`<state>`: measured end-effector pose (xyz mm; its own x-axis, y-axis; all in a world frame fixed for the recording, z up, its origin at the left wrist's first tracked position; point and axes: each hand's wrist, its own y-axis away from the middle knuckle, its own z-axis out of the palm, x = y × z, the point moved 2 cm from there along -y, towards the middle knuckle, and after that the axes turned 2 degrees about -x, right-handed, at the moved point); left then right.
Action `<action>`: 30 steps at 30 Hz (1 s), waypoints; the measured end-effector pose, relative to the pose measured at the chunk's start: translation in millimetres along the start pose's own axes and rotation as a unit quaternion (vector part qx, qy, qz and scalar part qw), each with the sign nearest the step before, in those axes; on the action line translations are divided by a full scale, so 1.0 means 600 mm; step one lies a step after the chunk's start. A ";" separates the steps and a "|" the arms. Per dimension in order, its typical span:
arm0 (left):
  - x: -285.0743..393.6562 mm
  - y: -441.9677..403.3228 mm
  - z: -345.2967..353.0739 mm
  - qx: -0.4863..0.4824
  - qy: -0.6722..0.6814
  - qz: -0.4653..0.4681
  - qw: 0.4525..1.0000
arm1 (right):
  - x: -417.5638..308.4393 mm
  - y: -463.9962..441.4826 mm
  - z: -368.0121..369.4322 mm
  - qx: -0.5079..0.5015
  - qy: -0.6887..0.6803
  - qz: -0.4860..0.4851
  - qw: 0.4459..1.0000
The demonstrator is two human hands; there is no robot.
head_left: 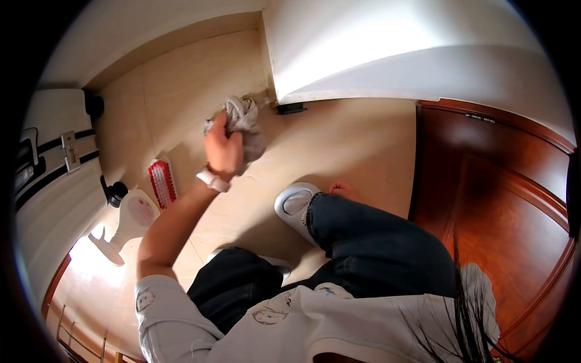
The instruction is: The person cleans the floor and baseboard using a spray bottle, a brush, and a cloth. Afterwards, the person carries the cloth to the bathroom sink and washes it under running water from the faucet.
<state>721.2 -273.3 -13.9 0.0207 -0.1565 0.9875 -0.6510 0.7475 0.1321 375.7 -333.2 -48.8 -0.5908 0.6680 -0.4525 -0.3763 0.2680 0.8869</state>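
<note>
On the floor, close to the white wall's corner, my left hand (224,151) grips a bunched grey-white cloth (247,118). The cloth lies against the tiles, and its lower part hangs past my fingers. A pale band (213,180) circles my left wrist. Past my bent knee, my right hand (344,191) shows only in part; its visible fingers look curled and nothing shows in them. The knee hides the rest. To the left of my left forearm, a red-and-white bristled brush (163,184) rests on the floor.
A white suitcase (54,157) with black wheels stands at the left, beside a white paddle-shaped object (136,215). A small black piece (292,109) sits at the foot of the white wall (387,66). At the right is a reddish-brown wooden door (496,212).
</note>
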 end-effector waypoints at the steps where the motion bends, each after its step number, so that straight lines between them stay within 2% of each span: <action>1: -0.003 0.002 0.022 0.035 -0.017 0.046 0.998 | -0.001 -0.001 0.002 0.010 -0.004 -0.002 1.000; 2: -0.004 0.002 0.041 0.071 -0.033 0.094 0.993 | -0.003 -0.003 0.003 0.021 -0.007 -0.005 1.000; 4: 0.036 -0.006 0.077 0.096 -0.175 0.138 0.970 | 0.010 -0.013 0.000 0.031 0.012 -0.007 0.999; 5: 0.041 -0.020 0.094 0.117 -0.197 0.193 0.954 | 0.017 -0.016 -0.005 0.043 0.031 -0.004 0.999; 6: 0.043 -0.038 0.100 0.116 -0.196 0.191 0.955 | 0.024 -0.018 -0.010 0.045 0.031 -0.003 0.999; 8: 0.063 -0.085 0.105 0.145 -0.275 0.292 0.904 | 0.028 -0.021 -0.015 0.020 0.023 -0.013 0.999; 9: 0.065 -0.113 0.101 0.143 -0.275 0.290 0.905 | 0.033 -0.022 -0.017 0.021 0.021 -0.011 1.000; 10: 0.057 -0.149 0.099 0.001 -0.357 0.197 0.913 | 0.039 -0.025 -0.018 0.039 0.015 0.009 0.999; 11: 0.040 -0.175 0.097 -0.141 -0.428 0.096 0.887 | 0.046 -0.026 -0.016 0.055 0.009 0.029 0.998; 12: 0.026 -0.196 0.092 -0.143 -0.429 0.095 0.887 | 0.046 -0.025 -0.015 0.054 0.007 0.030 0.998; 14: -0.002 -0.220 0.094 -0.327 -0.518 0.023 0.790 | 0.033 -0.030 -0.014 0.013 0.003 -0.002 1.000; 15: -0.006 -0.209 0.093 -0.310 -0.588 0.062 0.744 | 0.025 -0.031 -0.015 0.012 0.006 -0.004 1.000; 16: -0.003 -0.195 0.096 -0.309 -0.588 0.061 0.745 | 0.015 -0.028 -0.009 -0.001 0.017 -0.020 1.000; 18: 0.002 -0.159 0.113 -0.364 -0.698 0.095 0.610 | 0.005 -0.019 -0.001 -0.014 0.026 -0.034 0.999; 19: 0.030 -0.141 0.125 -0.403 -0.730 0.068 0.547 | 0.002 -0.018 0.001 -0.005 0.027 -0.026 0.999; 20: 0.022 -0.121 0.137 -0.386 -0.748 0.072 0.535 | -0.001 -0.018 0.004 0.002 0.027 -0.019 0.999; 22: -0.007 -0.082 0.159 -0.384 -0.798 0.120 0.449 | -0.005 -0.018 0.011 -0.004 0.033 -0.025 0.999; 26: -0.010 -0.004 0.169 -0.428 -0.759 0.071 0.485 | -0.017 -0.016 0.019 -0.029 0.061 -0.055 0.996; 28: -0.027 0.045 0.168 -0.350 -0.713 0.101 0.599 | -0.005 -0.028 0.013 -0.037 0.042 -0.057 0.997; 30: -0.018 0.107 0.155 -0.348 -0.647 0.050 0.677 | 0.005 -0.031 0.017 -0.044 0.017 -0.058 0.997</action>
<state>608.5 -283.6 -24.3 -0.9719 -0.1802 0.1518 -0.0756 0.8486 0.5237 388.3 -329.2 -65.8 -0.5631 0.6117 -0.5556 -0.5039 0.2787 0.8176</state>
